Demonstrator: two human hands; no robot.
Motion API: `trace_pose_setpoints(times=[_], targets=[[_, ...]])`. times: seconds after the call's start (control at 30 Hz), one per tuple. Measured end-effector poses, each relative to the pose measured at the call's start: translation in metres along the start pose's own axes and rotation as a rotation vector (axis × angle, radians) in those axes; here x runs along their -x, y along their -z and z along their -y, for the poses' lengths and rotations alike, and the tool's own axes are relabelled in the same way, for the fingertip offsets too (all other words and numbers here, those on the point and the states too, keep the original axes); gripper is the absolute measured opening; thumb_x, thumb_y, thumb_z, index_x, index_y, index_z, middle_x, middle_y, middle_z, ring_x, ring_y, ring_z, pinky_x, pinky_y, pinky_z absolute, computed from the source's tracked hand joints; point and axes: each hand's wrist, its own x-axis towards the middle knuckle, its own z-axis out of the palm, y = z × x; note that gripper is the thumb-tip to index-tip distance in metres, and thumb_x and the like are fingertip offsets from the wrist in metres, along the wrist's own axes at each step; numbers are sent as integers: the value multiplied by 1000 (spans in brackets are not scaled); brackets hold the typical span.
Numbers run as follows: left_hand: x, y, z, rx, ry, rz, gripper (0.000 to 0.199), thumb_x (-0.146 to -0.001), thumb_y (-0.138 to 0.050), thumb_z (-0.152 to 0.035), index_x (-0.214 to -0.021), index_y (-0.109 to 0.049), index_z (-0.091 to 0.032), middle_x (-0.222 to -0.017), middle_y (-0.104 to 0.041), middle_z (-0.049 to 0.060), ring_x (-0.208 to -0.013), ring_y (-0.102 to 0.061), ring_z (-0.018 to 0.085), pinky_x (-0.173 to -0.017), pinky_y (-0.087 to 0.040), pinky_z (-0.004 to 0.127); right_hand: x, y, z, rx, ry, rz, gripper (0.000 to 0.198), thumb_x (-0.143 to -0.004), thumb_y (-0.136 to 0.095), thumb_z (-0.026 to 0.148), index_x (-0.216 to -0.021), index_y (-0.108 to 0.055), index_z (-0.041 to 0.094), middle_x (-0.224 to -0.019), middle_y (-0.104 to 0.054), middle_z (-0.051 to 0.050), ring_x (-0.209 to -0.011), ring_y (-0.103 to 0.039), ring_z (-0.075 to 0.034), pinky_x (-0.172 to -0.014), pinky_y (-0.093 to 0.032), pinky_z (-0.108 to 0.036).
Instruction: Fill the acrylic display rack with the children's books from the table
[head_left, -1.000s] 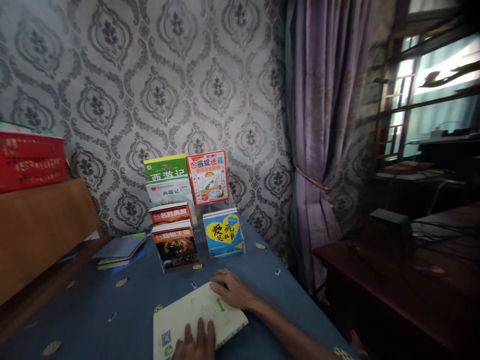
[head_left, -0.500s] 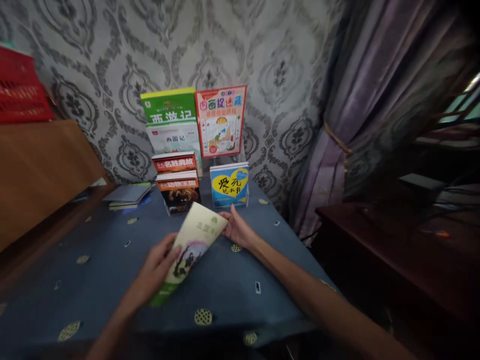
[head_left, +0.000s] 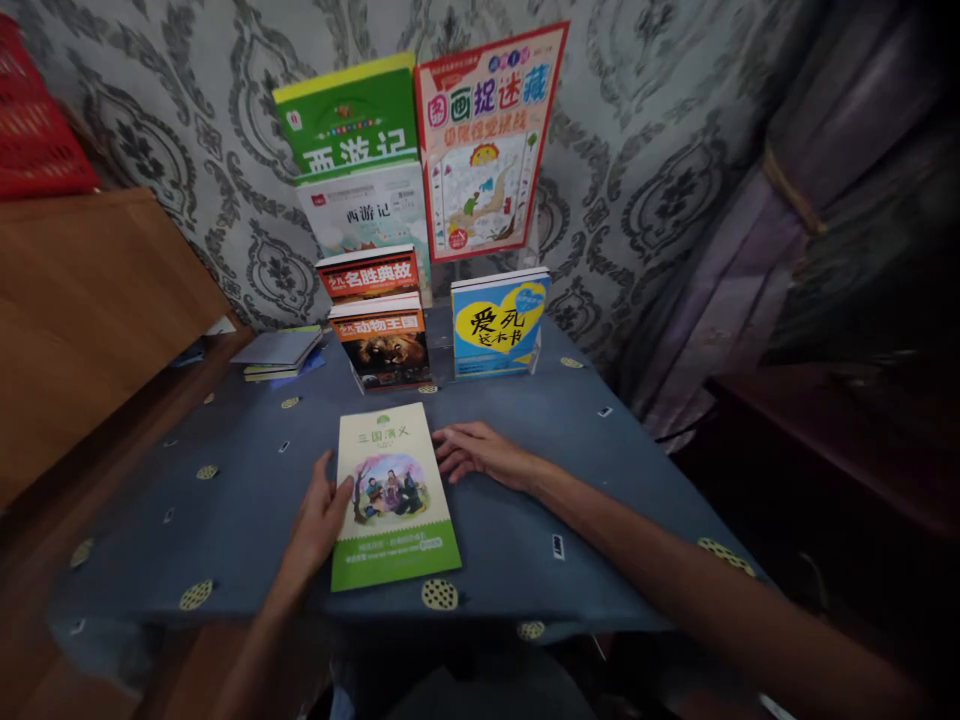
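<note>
A cream and green book (head_left: 391, 490) with a picture of seated figures on its cover faces up, low over the table or on it; I cannot tell which. At its left edge is my left hand (head_left: 319, 520), closed on it with the thumb over the cover and the fingers mostly hidden. My right hand (head_left: 484, 455) is open beside the book's right edge, fingers stretched toward it and holding nothing.
On a blue patterned tablecloth (head_left: 247, 520), stands hold an animal book (head_left: 386, 350), a blue and yellow book (head_left: 499, 330), a red-bordered book (head_left: 487, 150) and a green book (head_left: 349, 120). A small book stack (head_left: 277, 352) lies left. Behind is a patterned wall (head_left: 637, 120).
The cream and green book has turned from tilted to nearly straight and come down flatter. My right hand has let go of its upper corner. The view has moved closer to the table.
</note>
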Motion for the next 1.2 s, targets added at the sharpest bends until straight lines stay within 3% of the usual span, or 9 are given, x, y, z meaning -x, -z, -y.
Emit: trace_pose_setpoints(times=[0.13, 0.2, 0.27, 0.4, 0.6, 0.8, 1.2], targets=[[1, 11, -7, -814, -119, -3, 51, -97, -38, -45, -136, -53, -17, -87, -72, 13, -82, -69, 33, -71, -51, 42, -3, 4, -8, 91, 4, 21, 40, -84, -74, 46, -104, -67, 12, -90, -72, -8, -77, -73, -16, -62, -58, -24], [-3, 10, -12, -1052, -189, -13, 46, -99, -34, -41, -130, -58, -16, -96, -70, 16, -90, -67, 35, -75, -51, 44, -3, 4, -10, 136, 33, 25, 41, -84, -72, 47, -104, -67, 12, -90, -72, -8, -78, -72, -16, -64, -58, -25], [-13, 6, -13, -1139, -304, -38, 44, -100, -33, -35, -128, -59, -14, -109, -66, 18, -102, -63, 34, -82, -51, 44, -2, 2, -11, 197, 71, 22, 42, -85, -70, 49, -105, -67, 12, -92, -72, -9, -78, -71, -16, -64, -58, -26], [-36, -2, -3, -1154, -397, -104, 43, -101, -34, -31, -131, -57, -11, -129, -58, 21, -114, -56, 34, -90, -49, 47, 2, -5, -10, 354, 168, -9, 38, -90, -63, 48, -103, -69, 13, -88, -71, -7, -74, -68, -15, -59, -55, -24], [-60, -12, 8, -1014, -522, -105, 42, -101, -34, -30, -131, -56, -10, -133, -56, 21, -126, -49, 35, -99, -46, 53, 7, -14, -9, 600, 228, -75, 31, -97, -51, 36, -109, -71, 15, -79, -70, -4, -58, -60, -11, -57, -50, -24], [-74, -22, 8, -882, -651, -58, 41, -101, -36, -29, -130, -56, -10, -132, -57, 21, -135, -45, 33, -109, -42, 52, 9, -18, -9, 934, 391, -106, 30, -99, -48, 28, -111, -73, 17, -96, -70, -8, -86, -64, -19, -78, -51, -33], [-88, -66, -9, -736, -738, 103, 42, -102, -33, -30, -136, -55, -18, -137, -52, 17, -141, -37, 31, -112, -39, 55, 9, -16, -14, 1034, 410, -80, 31, -102, -42, 25, -111, -71, 18, -92, -64, -6, -82, -60, -17, -78, -49, -31]])
